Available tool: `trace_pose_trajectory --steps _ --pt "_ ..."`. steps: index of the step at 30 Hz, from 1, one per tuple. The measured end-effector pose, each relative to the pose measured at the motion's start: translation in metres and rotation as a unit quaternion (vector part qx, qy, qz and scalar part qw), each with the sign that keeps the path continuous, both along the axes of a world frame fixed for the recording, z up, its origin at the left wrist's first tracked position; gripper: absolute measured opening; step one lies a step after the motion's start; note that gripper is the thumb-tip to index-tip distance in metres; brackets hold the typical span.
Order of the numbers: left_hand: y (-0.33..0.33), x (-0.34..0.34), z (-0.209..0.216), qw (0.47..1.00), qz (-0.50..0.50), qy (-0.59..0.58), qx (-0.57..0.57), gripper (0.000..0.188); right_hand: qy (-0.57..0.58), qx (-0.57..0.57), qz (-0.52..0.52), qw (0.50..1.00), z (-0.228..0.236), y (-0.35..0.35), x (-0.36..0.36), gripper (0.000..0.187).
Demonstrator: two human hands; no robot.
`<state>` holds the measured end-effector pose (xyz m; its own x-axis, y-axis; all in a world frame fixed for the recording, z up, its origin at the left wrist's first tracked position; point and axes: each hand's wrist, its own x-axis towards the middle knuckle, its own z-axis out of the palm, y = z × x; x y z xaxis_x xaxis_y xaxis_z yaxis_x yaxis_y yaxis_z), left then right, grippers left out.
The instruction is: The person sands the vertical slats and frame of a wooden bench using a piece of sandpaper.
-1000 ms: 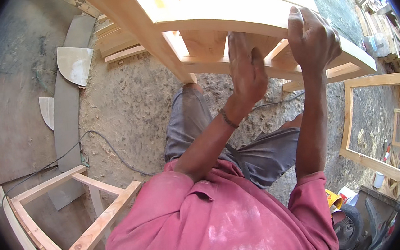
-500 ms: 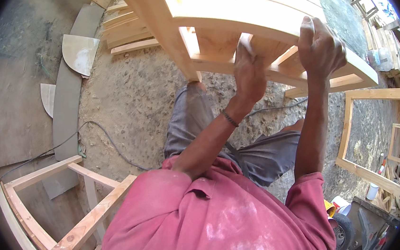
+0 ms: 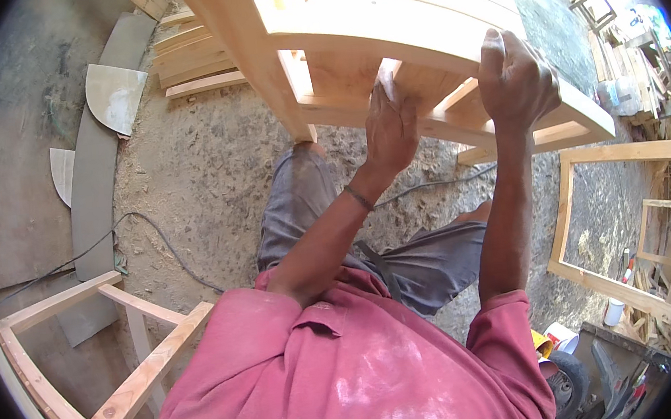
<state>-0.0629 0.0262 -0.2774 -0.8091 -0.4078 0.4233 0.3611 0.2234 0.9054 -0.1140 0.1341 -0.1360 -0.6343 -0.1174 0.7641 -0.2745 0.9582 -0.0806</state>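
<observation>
A pale wooden furniture frame [image 3: 375, 41] with slats and a curved rail stands tilted in front of me. My right hand [image 3: 517, 80] is closed over its upper rail near the right end. Below that rail, my left hand [image 3: 392, 131] presses against the inner side of the frame, fingers together and pointing upward. Something pale shows at its fingertips; whether it is a held piece or a bright gap between slats, I cannot make out. A dark bracelet circles my left wrist. One leg of the frame reaches down beside my left knee.
Another wooden frame [image 3: 146, 370] stands at lower left, and an open rectangular frame [image 3: 563, 205] at right. Cut boards [image 3: 195, 58] lie stacked at upper left. A dark cable [image 3: 164, 239] crosses the dusty ground. A wheel [image 3: 567, 381] and containers sit at lower right.
The whole view has shifted slightly, so everything appears further left. My right hand keeps its grip on the rail; my left hand stays at nearly the same spot inside the frame.
</observation>
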Motion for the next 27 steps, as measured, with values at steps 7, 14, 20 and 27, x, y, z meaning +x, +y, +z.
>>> trace_pose_trajectory --steps 7,14,20,27 --pt "0.005 0.003 0.006 0.995 0.059 0.052 -0.066 0.047 -0.021 -0.010 0.005 1.000 0.001 -0.004 0.005 0.033" --pt "0.000 0.010 0.027 0.998 0.019 0.063 -0.009 0.048 -0.056 -0.020 -0.001 0.998 -0.002 0.007 -0.003 0.039" --pt "-0.002 0.006 0.004 1.000 0.011 0.021 -0.011 0.050 -0.037 -0.021 -0.006 0.999 0.000 0.002 0.000 0.041" --pt "0.004 0.020 -0.015 0.997 -0.010 0.009 0.075 0.057 -0.011 0.000 -0.002 1.000 -0.005 0.002 0.000 0.032"
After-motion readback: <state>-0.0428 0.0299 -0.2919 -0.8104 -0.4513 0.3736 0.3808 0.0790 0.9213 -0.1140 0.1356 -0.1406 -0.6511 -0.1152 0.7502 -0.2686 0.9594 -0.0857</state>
